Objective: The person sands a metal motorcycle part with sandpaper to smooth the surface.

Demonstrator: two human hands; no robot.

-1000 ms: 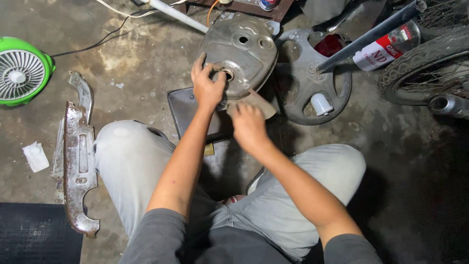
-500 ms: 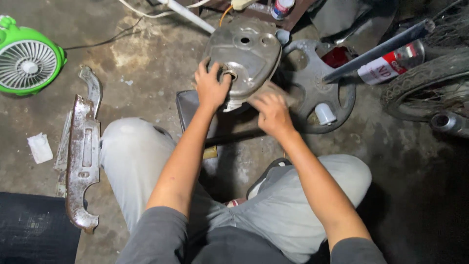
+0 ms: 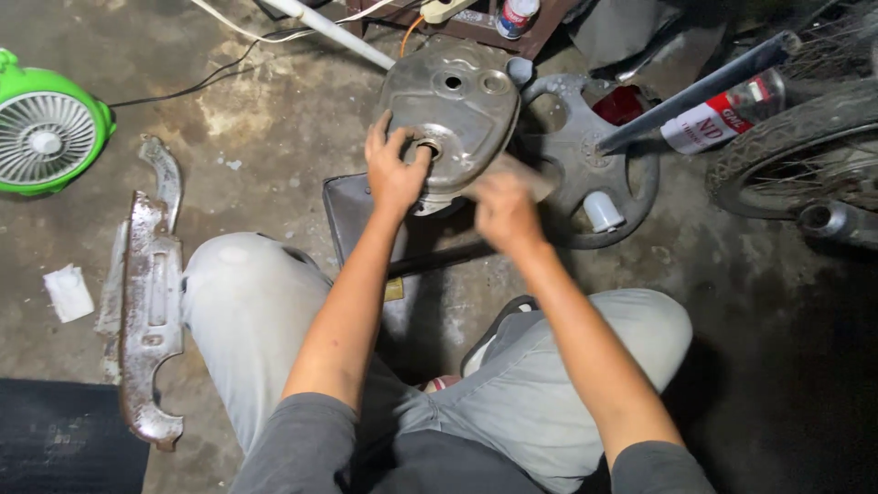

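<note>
My right hand (image 3: 505,212) was motion-blurred against the metal cover (image 3: 453,110), so I couldn't tell what it held. Right of the cover, the tyre (image 3: 796,146) ran off the edge; left, the green fan (image 3: 46,137) was cropped.

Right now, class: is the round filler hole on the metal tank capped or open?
Open: the filler hole shows a dark, uncovered opening beside the left hand gripping the metal tank.

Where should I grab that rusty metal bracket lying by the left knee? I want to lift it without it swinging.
Grip the rusty bracket at its straight middle section, coming from above. It lies flat on the floor, long and narrow, with curved hooked ends, so the middle probably balances best.
</note>
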